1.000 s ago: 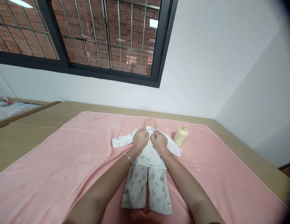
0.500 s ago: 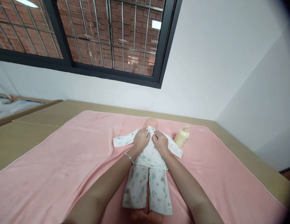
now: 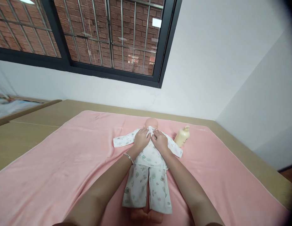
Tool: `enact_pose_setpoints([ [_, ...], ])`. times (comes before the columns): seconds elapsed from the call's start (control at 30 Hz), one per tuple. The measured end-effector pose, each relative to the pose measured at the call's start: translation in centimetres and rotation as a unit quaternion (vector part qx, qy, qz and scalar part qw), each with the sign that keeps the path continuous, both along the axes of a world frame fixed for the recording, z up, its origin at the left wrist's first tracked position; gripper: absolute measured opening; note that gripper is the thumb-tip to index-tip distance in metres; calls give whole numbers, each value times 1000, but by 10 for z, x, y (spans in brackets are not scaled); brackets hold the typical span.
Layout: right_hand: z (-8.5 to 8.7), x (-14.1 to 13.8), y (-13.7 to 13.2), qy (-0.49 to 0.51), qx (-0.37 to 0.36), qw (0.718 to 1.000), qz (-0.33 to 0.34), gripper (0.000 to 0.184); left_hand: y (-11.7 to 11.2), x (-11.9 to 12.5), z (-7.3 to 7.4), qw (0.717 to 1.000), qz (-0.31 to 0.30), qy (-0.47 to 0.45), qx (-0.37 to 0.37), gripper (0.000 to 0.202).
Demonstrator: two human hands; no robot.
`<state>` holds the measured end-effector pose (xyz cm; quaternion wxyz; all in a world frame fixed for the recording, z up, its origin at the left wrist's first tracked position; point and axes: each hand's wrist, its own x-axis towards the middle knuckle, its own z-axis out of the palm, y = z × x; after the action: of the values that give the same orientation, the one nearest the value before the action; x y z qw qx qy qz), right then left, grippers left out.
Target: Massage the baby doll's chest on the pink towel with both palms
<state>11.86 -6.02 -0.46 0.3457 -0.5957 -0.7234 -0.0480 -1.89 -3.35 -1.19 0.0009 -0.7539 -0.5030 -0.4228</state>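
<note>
A baby doll (image 3: pixel 151 122) lies stretched out on a pink blanket, its head toward the wall. It wears a white patterned shirt (image 3: pixel 150 155) and matching trousers (image 3: pixel 136 188), with the sleeves spread to both sides. My left hand (image 3: pixel 142 138), with a silver bangle on its wrist, is closed on the shirt's left side just below the neck. Opposite it, my right hand (image 3: pixel 159 140) pinches the cloth at the right of the collar. A small gap separates the hands, and the shirt front shows between them. My palms partly cover the doll's chest.
A cream pump bottle (image 3: pixel 182 136) lies tilted beside the right sleeve. The pink blanket (image 3: pixel 66 150) covers most of a wooden surface (image 3: pixel 37 131). Behind it rise a white wall (image 3: pixel 195 78) and a barred window with a dark frame (image 3: pixel 113 73).
Both hands stay at the collar, and the cloth between them looks slightly more bunched and raised. The whole view has shifted a little; the doll and bottle stay put.
</note>
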Motion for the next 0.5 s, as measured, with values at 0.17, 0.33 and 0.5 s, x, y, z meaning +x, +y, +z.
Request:
enact_pose_setpoints([
  [0.17,2,-2,-6,12,-21,999,-48,36,-1,1,-3,999,34,-34,-20,28],
  [0.33,6,3,4,-26,-54,998,2,49,11,-2,-5,999,-1,-15,-46,36],
  [0.5,5,3,6,-37,-52,997,30,49,8,-2,-3,999,-18,-23,-33,31],
])
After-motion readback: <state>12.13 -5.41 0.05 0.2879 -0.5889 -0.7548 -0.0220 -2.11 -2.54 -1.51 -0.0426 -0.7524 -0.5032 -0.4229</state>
